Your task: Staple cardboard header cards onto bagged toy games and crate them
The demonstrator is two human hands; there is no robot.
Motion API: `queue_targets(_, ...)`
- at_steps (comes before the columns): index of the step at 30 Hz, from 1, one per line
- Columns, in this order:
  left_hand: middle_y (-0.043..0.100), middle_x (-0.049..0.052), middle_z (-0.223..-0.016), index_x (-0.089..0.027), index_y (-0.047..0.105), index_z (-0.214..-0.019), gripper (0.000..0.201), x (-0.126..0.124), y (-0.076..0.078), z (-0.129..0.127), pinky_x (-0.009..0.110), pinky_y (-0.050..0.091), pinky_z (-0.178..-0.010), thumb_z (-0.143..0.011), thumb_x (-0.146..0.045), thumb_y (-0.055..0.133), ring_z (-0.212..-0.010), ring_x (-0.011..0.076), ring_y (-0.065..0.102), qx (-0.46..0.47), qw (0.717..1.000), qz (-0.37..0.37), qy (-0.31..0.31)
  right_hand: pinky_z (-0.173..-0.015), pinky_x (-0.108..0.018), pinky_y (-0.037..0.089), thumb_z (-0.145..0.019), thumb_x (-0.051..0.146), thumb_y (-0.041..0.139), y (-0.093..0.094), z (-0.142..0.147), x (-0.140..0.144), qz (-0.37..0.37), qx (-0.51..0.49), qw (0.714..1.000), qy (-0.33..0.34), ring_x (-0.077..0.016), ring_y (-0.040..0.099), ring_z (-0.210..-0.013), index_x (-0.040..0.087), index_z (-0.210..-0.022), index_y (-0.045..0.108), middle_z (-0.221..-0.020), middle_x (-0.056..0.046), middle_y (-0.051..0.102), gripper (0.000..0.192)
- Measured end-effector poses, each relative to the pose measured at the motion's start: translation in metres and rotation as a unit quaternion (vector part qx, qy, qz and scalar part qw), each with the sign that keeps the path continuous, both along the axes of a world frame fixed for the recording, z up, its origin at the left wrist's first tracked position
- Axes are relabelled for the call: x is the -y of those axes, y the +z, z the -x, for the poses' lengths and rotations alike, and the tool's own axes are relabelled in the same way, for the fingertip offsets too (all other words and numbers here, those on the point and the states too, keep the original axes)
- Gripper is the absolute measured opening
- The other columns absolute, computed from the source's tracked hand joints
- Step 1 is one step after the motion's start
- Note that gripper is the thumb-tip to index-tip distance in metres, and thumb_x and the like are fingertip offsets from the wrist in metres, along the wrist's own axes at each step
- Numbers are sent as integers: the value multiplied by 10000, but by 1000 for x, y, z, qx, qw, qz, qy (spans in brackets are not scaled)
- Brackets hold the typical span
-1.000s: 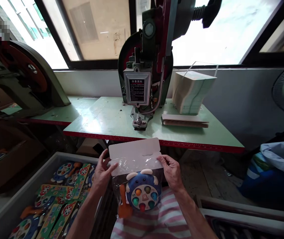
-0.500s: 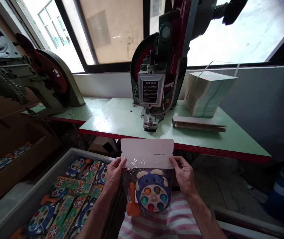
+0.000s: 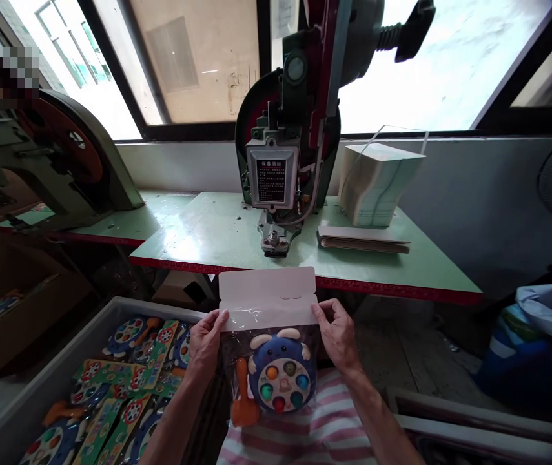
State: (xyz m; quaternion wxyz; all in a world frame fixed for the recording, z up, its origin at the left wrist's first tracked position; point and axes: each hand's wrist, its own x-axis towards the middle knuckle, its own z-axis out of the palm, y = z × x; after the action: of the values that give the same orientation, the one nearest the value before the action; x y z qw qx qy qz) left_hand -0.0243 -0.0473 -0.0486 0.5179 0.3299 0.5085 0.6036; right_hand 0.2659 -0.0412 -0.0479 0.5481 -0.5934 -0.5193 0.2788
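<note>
A clear plastic bag hangs between my hands, with a white header card at its top. Inside the bag lie a round blue animal-shaped toy with coloured buttons and an orange toy hammer. My left hand pinches the left end of the card and bag top. At the right end, my right hand pinches the same edge between thumb and fingers. The card's upper edge overlaps the view of the table's front edge, below the head of a stapling machine.
A grey bin of packed toys with printed green cards stands at my left. On the green table are a strapped card stack and a thin pile of cards. A second machine stands left; a blue sack sits right.
The camera view has turned slightly right, so the scene shifts left and a fan appears at the right. Both hands keep the same hold on the bag and card.
</note>
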Motion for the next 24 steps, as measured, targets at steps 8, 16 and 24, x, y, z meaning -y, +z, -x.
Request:
queue_targets(8, 767, 28, -785, -152, 781, -942, 460, 2, 10, -3, 227, 560, -591, -658, -489, 914, -649, 167, 694, 21, 999, 33, -6, -639, -289, 470, -902, 531, 675, 0, -1, -3, 1, -27, 1000, 7, -184, 594, -679, 219, -809, 615, -737, -10, 633, 331)
queue_targets(16, 732, 24, -741, -148, 751, -847, 483, 4, 28, -1, 211, 527, -508, -579, -499, 944, -628, 162, 665, 4, 998, 64, -26, -668, -294, 486, -844, 487, 755, -10, -1, -5, 13, -119, 993, 23, -187, 606, -722, 216, -845, 636, -780, -20, 661, 296)
queue_targets(24, 738, 10, -846, -218, 650, -1244, 638, 4, 31, 14, 256, 571, -605, -702, -453, 890, -688, 182, 685, -14, 994, 44, -97, -647, -225, 468, -776, 316, 840, 0, -10, -12, 82, -340, 919, 181, -131, 591, -705, 299, -1351, 603, -811, 43, 649, 621)
